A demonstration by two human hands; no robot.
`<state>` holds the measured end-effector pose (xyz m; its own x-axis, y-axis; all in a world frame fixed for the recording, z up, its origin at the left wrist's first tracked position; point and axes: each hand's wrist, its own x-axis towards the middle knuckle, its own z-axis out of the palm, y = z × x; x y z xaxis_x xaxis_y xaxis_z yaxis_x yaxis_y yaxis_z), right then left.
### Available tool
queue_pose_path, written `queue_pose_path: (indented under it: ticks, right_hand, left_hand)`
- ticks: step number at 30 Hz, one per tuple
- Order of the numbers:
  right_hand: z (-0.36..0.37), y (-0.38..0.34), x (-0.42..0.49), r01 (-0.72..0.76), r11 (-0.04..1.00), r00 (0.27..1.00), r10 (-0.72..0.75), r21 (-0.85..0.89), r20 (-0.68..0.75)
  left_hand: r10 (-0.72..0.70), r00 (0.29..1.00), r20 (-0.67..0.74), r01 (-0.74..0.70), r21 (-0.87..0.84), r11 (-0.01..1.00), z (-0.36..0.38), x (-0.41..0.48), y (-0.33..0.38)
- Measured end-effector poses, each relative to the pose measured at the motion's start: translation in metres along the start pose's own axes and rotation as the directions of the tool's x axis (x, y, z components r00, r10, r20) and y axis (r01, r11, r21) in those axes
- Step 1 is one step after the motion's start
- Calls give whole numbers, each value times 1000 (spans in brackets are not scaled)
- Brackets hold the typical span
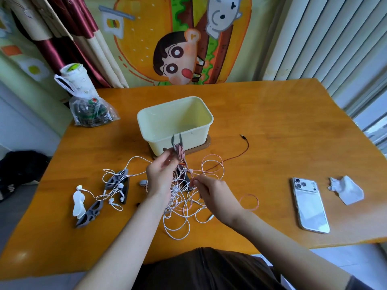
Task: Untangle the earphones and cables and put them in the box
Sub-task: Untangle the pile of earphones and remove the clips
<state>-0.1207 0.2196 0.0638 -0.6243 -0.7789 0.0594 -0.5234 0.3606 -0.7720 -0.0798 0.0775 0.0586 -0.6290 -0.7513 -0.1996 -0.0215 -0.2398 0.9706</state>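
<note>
A pale yellow box (201,130) stands open on a brown lid at the table's middle; I see nothing inside it. In front of it, my left hand (160,174) holds up a bundled reddish cable (180,153) with grey ends sticking upward. My right hand (211,190) pinches a pink strand of the tangle (180,208) of white and pink wires lying below both hands. White earphones (114,192) with their wires spread to the left over grey cable winders (117,182). A thin dark red cable (244,151) runs right toward a small plug.
A white phone (310,206) lies face down at the right, with a crumpled tissue (346,190) beyond it. A plastic bag (91,111) and a cup (76,79) stand at the back left. A pink wire loop (249,203) lies by my right wrist. A white winder (78,204) sits far left.
</note>
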Motion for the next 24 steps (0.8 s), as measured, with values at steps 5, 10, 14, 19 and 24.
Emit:
queue_pose_path:
  ticks: [5, 10, 14, 19, 24]
  right_hand:
    - [-8, 1, -4, 16, 989, 997, -4, -146, 82]
    - [-35, 5, 2, -1, 956, 998, 17, -295, 55]
    - [-57, 9, 14, 4, 920, 1000, -9, -392, -11]
    - [-68, 16, 25, -36, 938, 994, -2, -345, -107]
    - [-64, 19, 24, -93, 964, 988, 57, -248, -146]
  left_hand:
    - [431, 857, 282, -503, 635, 586, -19, 9, -17]
    - [315, 867, 387, -499, 649, 574, -35, 13, -24]
    - [121, 880, 460, -420, 630, 654, -36, 3, -21]
    - [-32, 844, 535, -256, 454, 853, -29, -8, -10]
    - [-81, 835, 544, -50, 222, 974, -24, -16, 5]
